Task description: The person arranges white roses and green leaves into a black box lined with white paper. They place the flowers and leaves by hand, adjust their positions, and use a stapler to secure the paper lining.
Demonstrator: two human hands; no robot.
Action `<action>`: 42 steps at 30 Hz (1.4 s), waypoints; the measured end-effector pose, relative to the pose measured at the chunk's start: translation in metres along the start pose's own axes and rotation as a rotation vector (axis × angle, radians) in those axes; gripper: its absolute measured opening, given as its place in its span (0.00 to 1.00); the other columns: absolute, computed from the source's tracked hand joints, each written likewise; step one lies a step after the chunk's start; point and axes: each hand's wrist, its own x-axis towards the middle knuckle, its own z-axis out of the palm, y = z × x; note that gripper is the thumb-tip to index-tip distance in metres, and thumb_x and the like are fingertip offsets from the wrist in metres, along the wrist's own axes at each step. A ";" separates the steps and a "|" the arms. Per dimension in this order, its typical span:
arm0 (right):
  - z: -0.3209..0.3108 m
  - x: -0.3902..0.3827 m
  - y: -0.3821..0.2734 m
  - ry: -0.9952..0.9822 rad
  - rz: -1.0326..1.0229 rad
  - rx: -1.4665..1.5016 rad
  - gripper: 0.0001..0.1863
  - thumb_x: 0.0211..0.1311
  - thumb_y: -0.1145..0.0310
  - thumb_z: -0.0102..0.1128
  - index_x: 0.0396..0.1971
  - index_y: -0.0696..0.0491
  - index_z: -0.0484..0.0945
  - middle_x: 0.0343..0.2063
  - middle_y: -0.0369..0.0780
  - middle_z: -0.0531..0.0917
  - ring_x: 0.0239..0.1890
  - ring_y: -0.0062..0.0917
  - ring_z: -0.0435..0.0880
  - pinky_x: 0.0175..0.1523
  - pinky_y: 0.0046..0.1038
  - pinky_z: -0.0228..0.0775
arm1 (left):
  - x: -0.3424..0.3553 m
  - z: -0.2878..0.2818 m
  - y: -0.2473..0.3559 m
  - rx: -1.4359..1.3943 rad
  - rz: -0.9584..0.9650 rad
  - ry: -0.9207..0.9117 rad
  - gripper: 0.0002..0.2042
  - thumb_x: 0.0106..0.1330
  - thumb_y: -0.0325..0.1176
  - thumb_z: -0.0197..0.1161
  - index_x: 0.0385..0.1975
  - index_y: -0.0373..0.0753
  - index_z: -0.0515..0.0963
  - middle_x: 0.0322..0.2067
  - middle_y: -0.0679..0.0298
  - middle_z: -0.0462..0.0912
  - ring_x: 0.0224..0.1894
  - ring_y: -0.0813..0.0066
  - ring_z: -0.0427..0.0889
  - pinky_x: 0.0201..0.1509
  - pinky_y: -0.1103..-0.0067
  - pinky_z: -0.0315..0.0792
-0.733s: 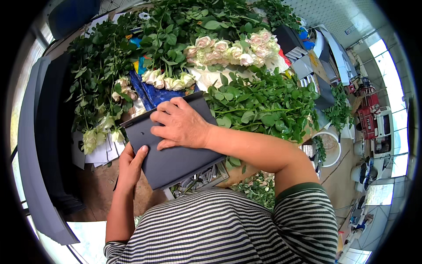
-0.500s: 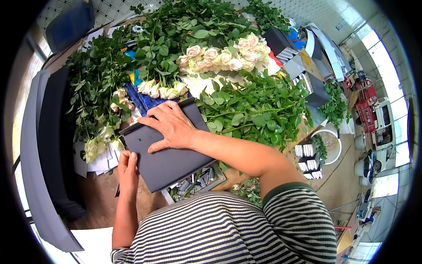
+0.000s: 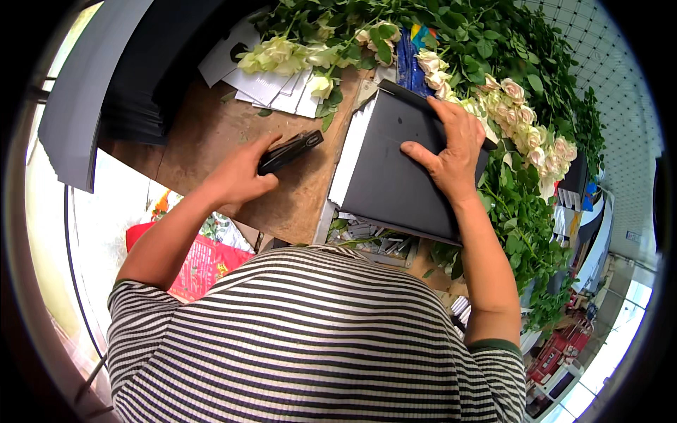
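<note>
My left hand [image 3: 247, 173] is closed round a black stapler [image 3: 290, 151], held over the brown tabletop just left of a dark grey cardboard piece [image 3: 402, 169]. The cardboard lies flat with a raised, folded strip along its far edge, and white sheets or layers [image 3: 352, 155] show at its left side. Resting on its right part is my right hand [image 3: 455, 151], thumb stretched over the panel and fingers spread toward the raised strip. The hand's underside is hidden.
Cream and pale pink roses [image 3: 522, 130] with leafy stems fill the far and right side. White paper pieces [image 3: 282, 92] lie beneath more roses. A tall stack of dark cardboard sheets [image 3: 141, 84] stands at the left. A tray of metallic pieces [image 3: 377, 236] sits near my body.
The view has swung left. My left hand has come away from the cardboard's left edge and now holds the stapler out in the open. My right hand still lies on the cardboard.
</note>
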 end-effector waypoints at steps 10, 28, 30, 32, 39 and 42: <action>-0.006 0.005 0.002 -0.032 -0.010 -0.021 0.40 0.39 0.46 0.75 0.54 0.48 0.75 0.47 0.37 0.77 0.48 0.33 0.72 0.59 0.37 0.53 | 0.029 -0.039 0.040 -0.418 0.348 -0.381 0.34 0.55 0.37 0.74 0.64 0.43 0.69 0.50 0.65 0.78 0.49 0.75 0.75 0.56 0.76 0.69; 0.000 0.004 0.003 -0.015 -0.012 -0.021 0.41 0.36 0.44 0.75 0.53 0.49 0.76 0.46 0.37 0.77 0.48 0.32 0.73 0.59 0.36 0.54 | 0.054 -0.046 0.087 0.288 0.125 -0.301 0.25 0.53 0.55 0.65 0.28 0.33 0.80 0.22 0.51 0.80 0.30 0.52 0.81 0.37 0.65 0.74; 0.000 0.003 0.004 -0.020 -0.015 -0.027 0.42 0.36 0.44 0.75 0.53 0.49 0.75 0.46 0.38 0.77 0.48 0.33 0.73 0.59 0.36 0.54 | 0.052 -0.051 0.089 0.204 0.132 -0.431 0.21 0.57 0.47 0.65 0.40 0.35 0.78 0.29 0.54 0.81 0.33 0.59 0.81 0.38 0.68 0.73; -0.001 0.002 0.005 -0.029 -0.019 -0.039 0.42 0.35 0.44 0.75 0.53 0.50 0.75 0.47 0.38 0.77 0.49 0.33 0.73 0.60 0.37 0.54 | 0.050 -0.061 0.081 0.018 0.211 -0.561 0.21 0.58 0.39 0.66 0.50 0.38 0.75 0.36 0.53 0.81 0.36 0.63 0.79 0.40 0.70 0.72; -0.002 0.002 0.005 -0.071 0.014 -0.032 0.44 0.33 0.45 0.77 0.53 0.52 0.75 0.49 0.39 0.77 0.52 0.34 0.73 0.61 0.36 0.54 | 0.072 -0.067 0.030 0.864 0.545 0.352 0.31 0.51 0.16 0.60 0.59 0.45 0.71 0.48 0.60 0.72 0.52 0.60 0.71 0.55 0.69 0.69; -0.002 0.003 0.005 -0.081 0.005 -0.027 0.43 0.34 0.45 0.77 0.53 0.52 0.75 0.49 0.39 0.77 0.52 0.34 0.73 0.61 0.35 0.53 | 0.095 -0.046 0.025 0.882 0.694 0.495 0.28 0.55 0.19 0.57 0.59 0.45 0.71 0.49 0.60 0.72 0.53 0.60 0.71 0.59 0.68 0.67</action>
